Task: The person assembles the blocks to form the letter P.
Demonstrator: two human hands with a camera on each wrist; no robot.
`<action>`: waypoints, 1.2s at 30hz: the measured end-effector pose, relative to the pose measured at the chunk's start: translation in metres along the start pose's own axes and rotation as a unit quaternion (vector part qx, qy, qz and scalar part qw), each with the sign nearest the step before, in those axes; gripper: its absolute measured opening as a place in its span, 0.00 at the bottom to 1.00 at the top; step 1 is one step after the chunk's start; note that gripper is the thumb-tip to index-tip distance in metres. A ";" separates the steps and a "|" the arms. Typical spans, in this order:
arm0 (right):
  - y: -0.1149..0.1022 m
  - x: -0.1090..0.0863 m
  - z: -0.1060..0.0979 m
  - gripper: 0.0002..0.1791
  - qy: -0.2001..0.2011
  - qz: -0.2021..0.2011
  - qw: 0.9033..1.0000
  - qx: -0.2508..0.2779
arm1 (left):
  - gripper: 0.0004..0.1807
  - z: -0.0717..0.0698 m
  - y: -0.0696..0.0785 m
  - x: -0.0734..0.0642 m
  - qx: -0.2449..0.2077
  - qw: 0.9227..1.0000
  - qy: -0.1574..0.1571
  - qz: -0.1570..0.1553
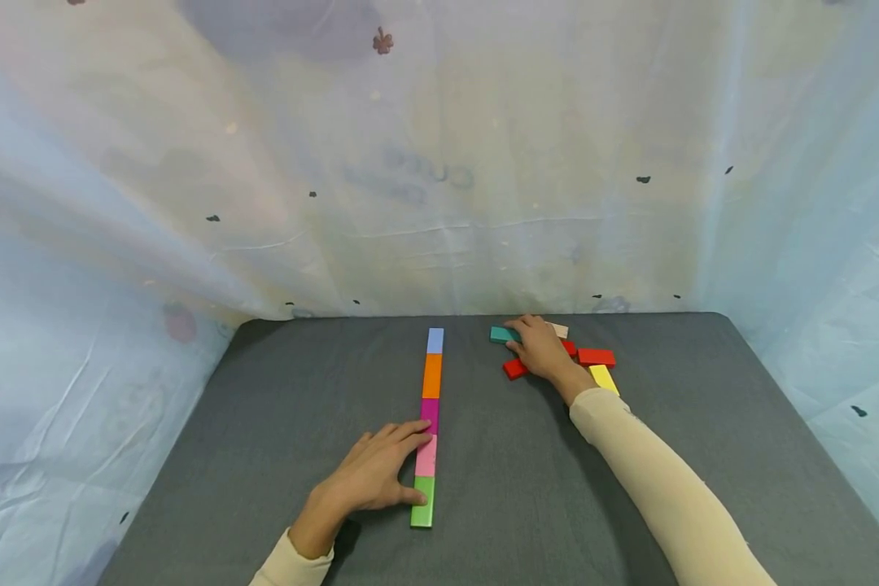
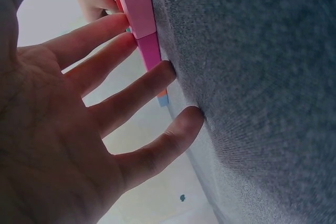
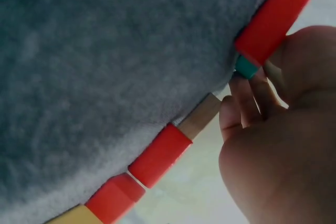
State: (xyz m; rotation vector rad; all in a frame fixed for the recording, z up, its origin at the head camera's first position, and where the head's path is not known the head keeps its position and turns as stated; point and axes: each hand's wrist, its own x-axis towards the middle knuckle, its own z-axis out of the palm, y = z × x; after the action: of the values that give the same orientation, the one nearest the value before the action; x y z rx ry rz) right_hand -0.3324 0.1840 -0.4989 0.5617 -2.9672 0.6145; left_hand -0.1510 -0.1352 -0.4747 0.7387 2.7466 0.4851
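Observation:
Flat blocks form a straight row: light blue, orange, magenta, pink and green at the near end. Beside this row is my left hand, fingers spread and fairly straight, fingertips by the magenta and pink blocks, thumb at the green one. The left wrist view shows two fingertips down on the cloth. Farther right, my right hand pinches a teal block between thumb and fingers. That block is mostly hidden in the right wrist view, behind a red block.
Around my right hand lie red blocks, a yellow block and a plain wooden block, partly covered by the hand. Dark grey cloth covers the table. A pale patterned curtain hangs along its back edge and sides.

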 end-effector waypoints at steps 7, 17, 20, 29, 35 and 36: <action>-0.002 -0.005 -0.002 0.22 0.027 -0.012 0.999 0.016 | 0.48 0.002 -0.001 0.000 0.001 1.000 0.006 0.003; 0.000 -0.009 -0.008 0.22 0.028 -0.003 0.999 0.036 | 0.48 0.005 0.000 0.003 0.000 1.000 0.001 0.004; 0.001 -0.008 -0.009 0.22 0.031 -0.003 0.999 0.039 | 0.48 0.004 0.000 0.003 0.000 1.000 0.001 0.004; -0.004 -0.001 -0.002 0.22 0.030 -0.033 0.998 0.044 | 0.48 -0.001 -0.001 0.000 0.003 1.000 0.009 0.009; -0.018 0.009 0.005 0.22 0.018 -0.041 0.998 0.033 | 0.48 -0.002 0.001 -0.002 -0.002 1.000 0.000 0.004; -0.021 0.011 0.006 0.22 0.014 -0.044 0.998 0.030 | 0.48 -0.002 0.001 -0.001 -0.004 1.000 -0.001 0.002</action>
State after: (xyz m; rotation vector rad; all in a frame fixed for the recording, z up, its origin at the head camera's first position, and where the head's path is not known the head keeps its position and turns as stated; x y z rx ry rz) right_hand -0.3344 0.1599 -0.4951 0.6787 -2.8885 0.6992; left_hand -0.1501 -0.1357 -0.4720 0.7412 2.7398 0.4952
